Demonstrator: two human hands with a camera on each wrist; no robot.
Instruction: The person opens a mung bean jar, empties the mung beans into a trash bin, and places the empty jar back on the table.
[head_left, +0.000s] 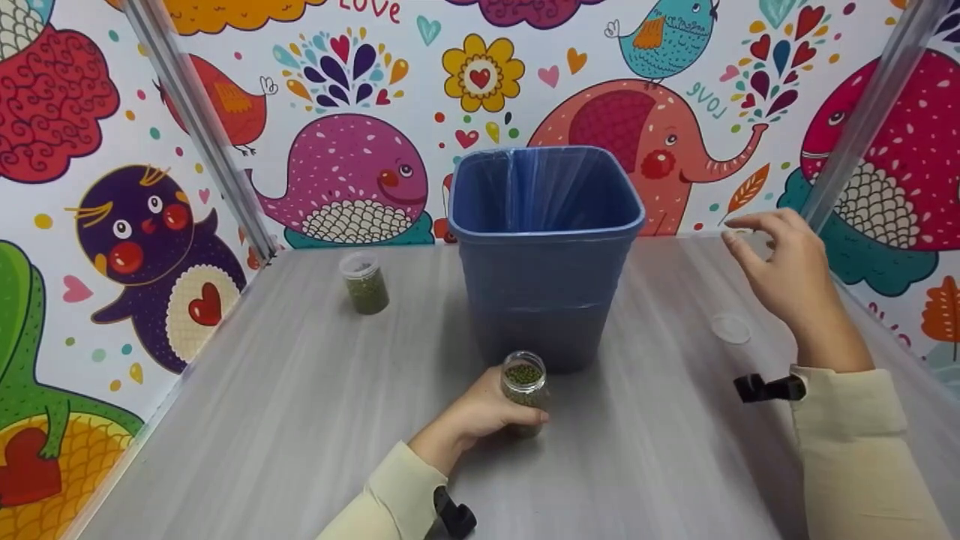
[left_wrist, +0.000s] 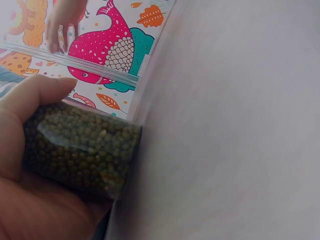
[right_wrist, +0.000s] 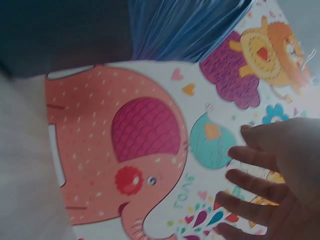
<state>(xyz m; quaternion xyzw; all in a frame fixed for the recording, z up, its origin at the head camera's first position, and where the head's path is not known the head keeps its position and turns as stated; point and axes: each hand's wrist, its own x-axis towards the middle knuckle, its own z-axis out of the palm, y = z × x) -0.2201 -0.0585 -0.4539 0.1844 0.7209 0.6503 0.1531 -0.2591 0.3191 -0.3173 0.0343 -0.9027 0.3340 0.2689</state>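
Note:
My left hand (head_left: 480,409) grips a clear jar (head_left: 525,390) of green beans, its fingers and thumb wrapped round the side. The jar's mouth is uncovered in the head view, with the beans showing inside. In the left wrist view the beans (left_wrist: 82,150) fill the jar up to its base, close over the grey table. My right hand (head_left: 787,262) is raised at the right with loosely bent fingers and nothing in them. Below it a clear round lid (head_left: 731,328) lies on the table. Right behind the held jar stands a blue bin (head_left: 540,285) with a clear liner.
A second jar (head_left: 365,285) with green contents stands at the back left of the table (head_left: 322,427). Printed wall panels (head_left: 360,172) with cartoon animals enclose the back and sides, joined by metal posts (head_left: 199,127).

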